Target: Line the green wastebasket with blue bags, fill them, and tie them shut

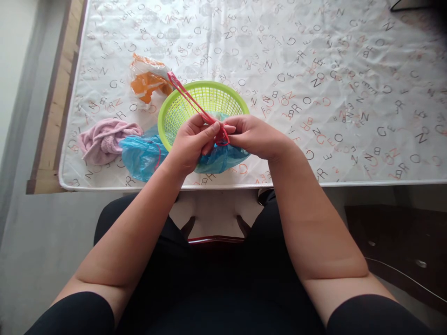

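Both hands come together at the near side of a round, lime-green plastic mesh basket (pixel 206 84), and clock directions here are read from them, with twelve pointing away from the person. The left hand (pixel 195 139) pinches a thin, glossy red plastic strip (pixel 186 93) between thumb and fingers. The right hand (pixel 256 136) pinches a looped, bunched part of the same strip with thumb and forefinger, the two sets of fingertips close to each other. Two strands of the strip stretch toward ten o'clock, passing over the basket's rim.

A translucent blue plastic bag (pixel 223 163) lies under the hands, partly in the basket and partly in front of it. Crumpled blue plastic (pixel 139 158) shows at half past eight; the left hand and forearm hide whether the two join. A soft pink cloth (pixel 106 142) lies bunched at nine o'clock, and a crumpled orange-and-transparent plastic bag (pixel 150 81) at ten, near the basket. All rest on a white, letter-printed tablecloth (pixel 279 60).
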The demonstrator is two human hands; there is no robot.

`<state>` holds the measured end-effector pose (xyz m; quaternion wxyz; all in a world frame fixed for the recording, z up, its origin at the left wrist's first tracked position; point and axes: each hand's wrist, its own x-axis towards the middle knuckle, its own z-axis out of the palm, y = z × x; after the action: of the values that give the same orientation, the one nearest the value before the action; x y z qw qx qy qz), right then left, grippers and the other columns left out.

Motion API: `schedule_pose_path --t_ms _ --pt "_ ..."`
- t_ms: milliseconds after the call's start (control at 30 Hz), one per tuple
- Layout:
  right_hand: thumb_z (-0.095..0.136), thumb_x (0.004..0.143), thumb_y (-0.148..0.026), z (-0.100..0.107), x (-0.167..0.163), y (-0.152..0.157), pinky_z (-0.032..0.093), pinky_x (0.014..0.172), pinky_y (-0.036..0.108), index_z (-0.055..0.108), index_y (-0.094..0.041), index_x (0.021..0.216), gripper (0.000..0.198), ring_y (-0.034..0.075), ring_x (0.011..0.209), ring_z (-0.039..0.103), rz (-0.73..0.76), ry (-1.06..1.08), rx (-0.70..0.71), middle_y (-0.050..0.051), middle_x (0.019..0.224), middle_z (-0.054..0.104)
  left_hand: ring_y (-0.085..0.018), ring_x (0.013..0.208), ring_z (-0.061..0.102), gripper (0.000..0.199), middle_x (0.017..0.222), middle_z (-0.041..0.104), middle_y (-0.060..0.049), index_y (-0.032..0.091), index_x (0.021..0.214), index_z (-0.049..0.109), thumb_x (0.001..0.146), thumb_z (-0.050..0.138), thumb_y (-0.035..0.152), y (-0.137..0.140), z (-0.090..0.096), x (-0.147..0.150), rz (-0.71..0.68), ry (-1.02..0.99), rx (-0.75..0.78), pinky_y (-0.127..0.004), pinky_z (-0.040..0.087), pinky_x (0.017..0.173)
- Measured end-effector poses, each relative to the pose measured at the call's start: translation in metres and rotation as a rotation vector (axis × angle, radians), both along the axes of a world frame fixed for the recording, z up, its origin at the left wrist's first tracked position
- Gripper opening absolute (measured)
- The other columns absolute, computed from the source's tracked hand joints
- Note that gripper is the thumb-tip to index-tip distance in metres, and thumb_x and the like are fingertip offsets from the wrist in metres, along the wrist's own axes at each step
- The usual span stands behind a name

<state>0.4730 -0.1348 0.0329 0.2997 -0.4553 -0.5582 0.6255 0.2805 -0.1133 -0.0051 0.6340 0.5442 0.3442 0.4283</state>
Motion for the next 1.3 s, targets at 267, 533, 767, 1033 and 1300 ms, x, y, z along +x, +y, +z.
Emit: schedule_pose_path --t_ms 267,533,767,1033,1300 --pt "0.082 0.092 -0.048 -0.001 0.003 0.001 0.055 0.072 0.028 0.075 -0.022 0.089 0.027 0.017 0.084 0.068 -0.069 0.010 -0.032 0.002 0.087 0.076 -0.006 0.045 0.048 0.038 0.080 0.076 0.001 0.024 0.095 0.064 0.093 0.084 0.056 0.002 0.000 -0.004 0.013 -0.016 -0.026 -0.022 0.035 0.041" --pt "0.092 0.083 -0.045 -0.023 0.005 0.013 0.062 0.081 0.031 0.076 -0.021 0.091 0.030 0.020 0.096 0.077 -0.369 0.160 0.024 0.005 0.094 0.079 -0.007 0.048 0.058 0.036 0.083 0.076 0.001 0.024 0.093 0.066 0.091 0.088 0.053 0.004 -0.007 -0.005 0.014 -0.091 0.005 -0.021 0.045 0.043" --pt "0.094 0.080 -0.047 -0.027 0.002 0.018 0.065 0.081 0.030 0.071 -0.028 0.095 0.033 0.019 0.101 0.079 -0.527 0.365 0.000 -0.001 0.103 0.079 -0.017 0.075 0.078 0.029 0.092 0.081 0.000 0.026 0.092 0.067 0.092 0.089 0.044 0.008 -0.011 0.002 0.139 -0.149 0.005 -0.027 0.062 0.063" --pt "0.089 0.082 -0.040 -0.030 0.006 0.018 0.065 0.089 0.034 0.060 -0.031 0.097 0.034 0.019 0.104 0.077 -0.615 0.482 0.038 -0.004 0.095 0.075 -0.018 0.085 0.080 0.023 0.100 0.082 -0.001 0.025 0.091 0.069 0.092 0.090 0.036 0.008 -0.009 0.003 0.244 -0.125 -0.015 -0.027 0.064 0.068" --pt "0.080 0.087 -0.040 -0.022 0.013 0.019 0.062 0.075 0.034 0.055 -0.030 0.086 0.027 0.017 0.073 0.067 -0.642 0.475 -0.031 -0.005 0.067 0.057 -0.017 0.084 0.079 0.018 0.102 0.082 -0.002 0.024 0.090 0.072 0.092 0.090 0.030 0.009 -0.007 0.000 0.288 -0.073 -0.055 -0.025 0.063 0.065"
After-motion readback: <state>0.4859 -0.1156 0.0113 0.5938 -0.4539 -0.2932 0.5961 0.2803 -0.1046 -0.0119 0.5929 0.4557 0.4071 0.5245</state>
